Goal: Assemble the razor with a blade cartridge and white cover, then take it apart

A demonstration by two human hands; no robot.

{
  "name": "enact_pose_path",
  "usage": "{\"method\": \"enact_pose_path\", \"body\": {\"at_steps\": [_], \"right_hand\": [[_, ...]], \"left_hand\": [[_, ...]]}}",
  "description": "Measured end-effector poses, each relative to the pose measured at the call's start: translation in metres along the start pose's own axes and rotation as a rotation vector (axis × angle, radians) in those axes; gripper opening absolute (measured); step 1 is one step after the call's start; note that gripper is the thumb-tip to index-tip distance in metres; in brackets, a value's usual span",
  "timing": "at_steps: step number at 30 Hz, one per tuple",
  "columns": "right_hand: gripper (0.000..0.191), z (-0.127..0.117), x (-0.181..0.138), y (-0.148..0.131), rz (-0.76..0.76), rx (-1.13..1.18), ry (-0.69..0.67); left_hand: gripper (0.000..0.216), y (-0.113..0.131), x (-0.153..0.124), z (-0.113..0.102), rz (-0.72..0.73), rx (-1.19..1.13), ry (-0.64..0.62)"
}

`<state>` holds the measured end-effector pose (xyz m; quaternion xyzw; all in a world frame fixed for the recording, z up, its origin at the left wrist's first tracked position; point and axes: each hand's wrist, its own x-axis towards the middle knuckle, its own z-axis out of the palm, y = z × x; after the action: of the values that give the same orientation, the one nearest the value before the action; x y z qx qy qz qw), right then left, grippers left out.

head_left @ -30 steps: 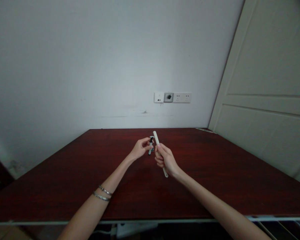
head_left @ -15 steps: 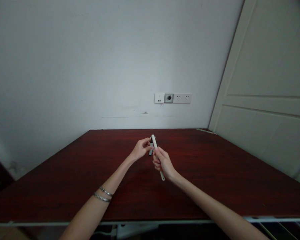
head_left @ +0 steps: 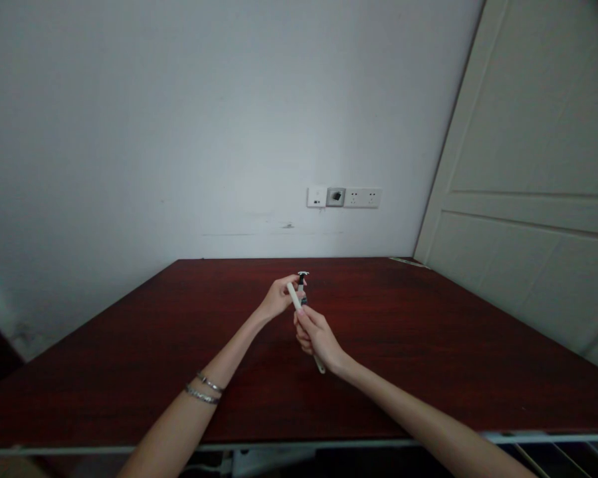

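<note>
Over the middle of the table, my left hand (head_left: 278, 297) pinches a small T-shaped tool that looks like a razor (head_left: 301, 281). Its wide pale head points up and away, above a black neck and a lighter handle. My right hand (head_left: 320, 335) is wrapped round a slim white stick (head_left: 294, 296) with a hole at its lower end. The stick's upper end leans left, in front of my left fingers and close beside the razor-like tool. Whether the two touch I cannot tell. The far side of the stick is hidden.
A dark red wooden table (head_left: 139, 358) spreads under both arms. Behind it stands a white wall with a row of sockets (head_left: 363, 197). A pale panelled door (head_left: 528, 172) borders the right side. Below the table's front edge a white object and cables partly show.
My right hand has moved slightly left and nearer, tipping the stick's upper end leftward. The razor-like tool's T-shaped head is now uncovered. My left hand has barely moved.
</note>
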<state>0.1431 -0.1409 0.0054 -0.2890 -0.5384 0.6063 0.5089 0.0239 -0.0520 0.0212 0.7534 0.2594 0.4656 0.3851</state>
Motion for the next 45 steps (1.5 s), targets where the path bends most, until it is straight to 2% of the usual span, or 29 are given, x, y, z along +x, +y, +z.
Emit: {"method": "enact_pose_path", "body": {"at_steps": [4, 6, 11, 14, 17, 19, 22, 26, 27, 31, 36, 40, 43, 45], "right_hand": [[0.038, -0.001, 0.007, -0.005, -0.092, 0.057, 0.09], [0.038, -0.001, 0.008, -0.004, -0.083, 0.044, 0.109], [0.037, 0.004, -0.003, 0.0, 0.037, -0.14, -0.084], [0.034, -0.003, -0.007, -0.018, -0.045, -0.18, -0.066], [0.031, -0.022, -0.003, -0.045, -0.174, -0.286, -0.002], [0.031, -0.037, 0.001, -0.06, -0.196, -0.399, 0.034], [0.032, -0.054, 0.005, -0.075, -0.084, -0.554, -0.02], [0.028, -0.065, 0.004, -0.091, 0.2, -0.625, -0.331], [0.025, -0.066, 0.004, -0.095, 0.25, -0.609, -0.372], [0.018, -0.069, 0.007, -0.104, 0.242, -0.513, -0.288], [0.018, -0.068, 0.01, -0.106, 0.35, -0.547, -0.41], [0.016, -0.065, 0.01, -0.102, 0.269, -0.492, -0.307], [0.02, -0.064, 0.01, -0.097, 0.325, -0.507, -0.346], [0.021, -0.064, 0.009, -0.094, 0.301, -0.507, -0.339]], "left_hand": [[0.02, -0.003, 0.001, -0.001, 0.025, 0.004, 0.01], [0.019, -0.006, 0.002, -0.002, 0.024, 0.01, 0.021], [0.025, -0.015, 0.003, -0.003, 0.01, 0.045, -0.01], [0.022, -0.014, 0.002, -0.004, 0.029, 0.087, 0.022], [0.021, -0.01, 0.0, -0.003, 0.05, 0.081, 0.056], [0.021, -0.008, -0.001, -0.003, 0.064, 0.094, 0.082], [0.018, -0.007, -0.002, -0.003, 0.098, 0.177, 0.102], [0.017, -0.006, -0.003, -0.005, 0.152, 0.249, 0.05], [0.017, -0.006, -0.003, -0.005, 0.161, 0.252, 0.043], [0.017, -0.007, -0.003, -0.005, 0.175, 0.264, 0.04], [0.019, -0.009, -0.003, -0.006, 0.178, 0.226, 0.029], [0.017, -0.009, -0.003, -0.007, 0.16, 0.263, 0.037], [0.018, -0.009, -0.003, -0.007, 0.167, 0.292, 0.02], [0.019, -0.008, -0.004, -0.007, 0.163, 0.3, 0.02]]}}
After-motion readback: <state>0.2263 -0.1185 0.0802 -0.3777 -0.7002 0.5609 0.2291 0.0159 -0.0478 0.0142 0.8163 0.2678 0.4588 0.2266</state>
